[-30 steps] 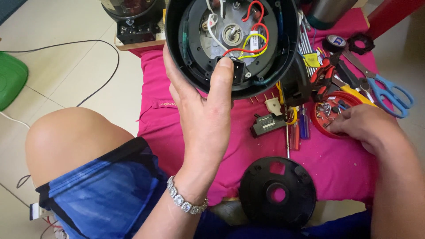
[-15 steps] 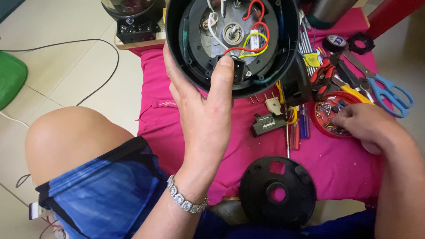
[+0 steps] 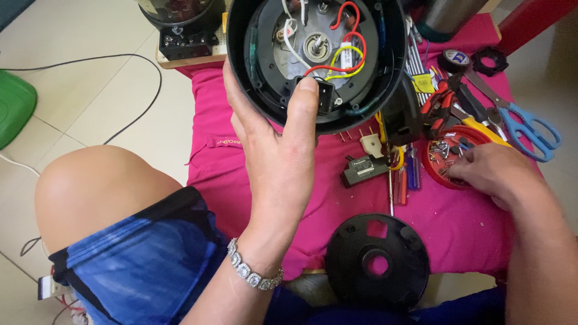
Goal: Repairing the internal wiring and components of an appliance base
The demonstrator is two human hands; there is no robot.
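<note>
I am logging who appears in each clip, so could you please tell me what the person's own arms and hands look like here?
Both arms are bare, with no sleeves and no gloves. The left hand has a sparkling silver bracelet of square stones around the wrist. The right hand shows no bracelet, watch or ring from this view. No markings are visible on either forearm.

Floor: pale beige tiles (image 3: pixel 72 90) with thin grout lines, filling the 9 to 11 o'clock area.
Cable: black cord (image 3: pixel 129 84) looping across the tiles at 10 o'clock.
Green object: rounded green plastic piece (image 3: pixel 12 105) at the 9 o'clock edge.
Work surface: magenta cloth (image 3: pixel 463 232), centre to 3 o'clock.
Red upright: red post (image 3: pixel 530 21) at 1 o'clock.
Light: soft, even daylight.
</note>
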